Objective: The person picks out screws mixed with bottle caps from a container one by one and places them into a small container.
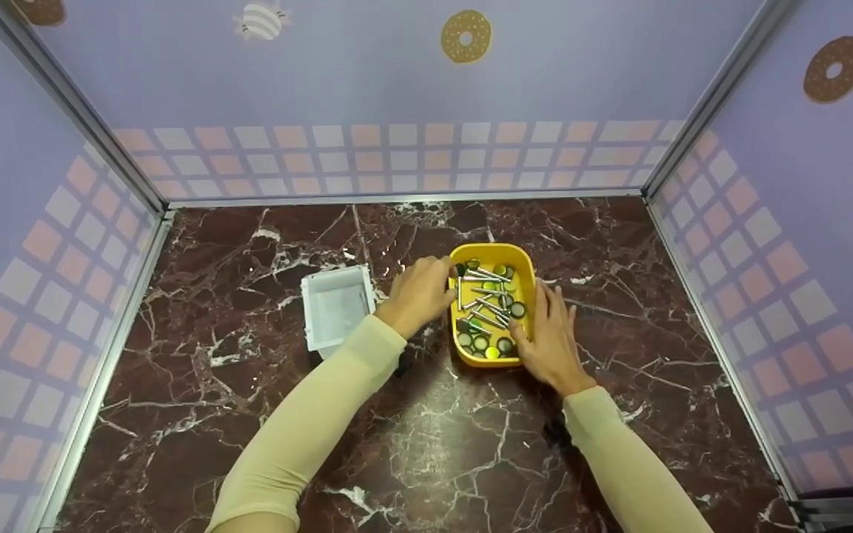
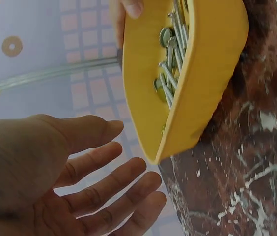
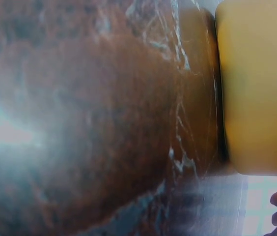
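Note:
A yellow bin (image 1: 482, 362) stands on the dark marbled tabletop. Inside lie several long silver metal pins with heads, screws or nails (image 1: 487, 290), mixed with round bottle caps (image 1: 505, 345). My right hand (image 1: 551, 342) grips the bin's right side, thumb over the rim and fingers along the outer wall. At the left rim is my left hand (image 1: 420, 293); the left wrist view shows this hand (image 2: 74, 172) with fingers spread and relaxed, apart from the bin wall (image 2: 141, 93) and holding nothing. The right wrist view catches mainly the bin's outer wall (image 3: 261, 93).
A white rectangular box (image 1: 338, 302) stands to the left of the bin, beside my left forearm. Purple patterned panels (image 1: 412, 81) with metal edging enclose the tabletop (image 1: 426, 444) at the back and both sides.

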Motion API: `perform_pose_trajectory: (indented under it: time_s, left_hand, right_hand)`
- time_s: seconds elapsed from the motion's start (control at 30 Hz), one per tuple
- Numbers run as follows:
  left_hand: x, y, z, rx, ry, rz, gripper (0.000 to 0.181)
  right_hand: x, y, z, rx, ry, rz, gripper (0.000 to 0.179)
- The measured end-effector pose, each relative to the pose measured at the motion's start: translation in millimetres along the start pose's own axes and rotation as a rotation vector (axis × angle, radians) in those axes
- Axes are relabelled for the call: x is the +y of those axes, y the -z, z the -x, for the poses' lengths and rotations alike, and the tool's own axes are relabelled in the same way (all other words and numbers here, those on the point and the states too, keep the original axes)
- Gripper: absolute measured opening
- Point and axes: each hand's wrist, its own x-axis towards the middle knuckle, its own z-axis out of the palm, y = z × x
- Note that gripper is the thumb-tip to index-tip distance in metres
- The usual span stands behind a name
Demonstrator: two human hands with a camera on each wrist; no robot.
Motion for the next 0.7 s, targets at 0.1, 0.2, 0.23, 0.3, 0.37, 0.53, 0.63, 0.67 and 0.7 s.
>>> perform_pose_trajectory:
  time_s: [0.1,0.2,0.23,0.3,0.37,0.53,0.63,0.67,0.7]
  left_hand:
    - [8.0,-8.1,-2.6,-0.021,-0.026,-0.015,0.030]
    - [16.7,-15.7,-5.6,-0.035,-0.041,-0.043,0.029]
    - [19.7,-18.1,-6.7,-0.037,-0.044,-0.050,0.028]
    - [24.7,-23.3,-9.1,-0.047,-0.055,-0.062,0.027]
    - [29.2,-28.2,-11.1,-0.061,-0.068,-0.078,0.025]
    - [37.6,-38.9,-14.7,-0.104,-0.084,-0.109,0.024]
    - [41.4,-45.1,-16.5,-0.124,-0.087,-0.132,0.021]
    - [42.6,-47.4,-17.4,-0.130,-0.089,-0.143,0.019]
    - [44.0,-49.6,-18.3,-0.137,-0.089,-0.153,0.016]
  right_hand:
    - [-0.1,-0.4,-0.8,0.008,0.004,0.003,0.092]
    - [-0.4,-0.9,-0.9,0.018,0.005,0.009,0.091]
    - [-0.6,-0.9,-0.9,0.020,0.005,0.007,0.091]
    - [-0.3,-1.2,-0.6,0.033,0.011,-0.004,0.092]
    - [-0.2,-1.2,-0.3,0.045,0.019,-0.010,0.092]
    - [-0.6,-1.0,-0.5,0.066,0.026,-0.022,0.090]
    - [-0.6,-1.0,-0.2,0.054,0.026,-0.001,0.090]
    - [-0.5,-0.9,-0.1,0.051,0.024,0.004,0.091]
    - [-0.4,-0.5,-0.2,0.046,0.020,0.008,0.091]
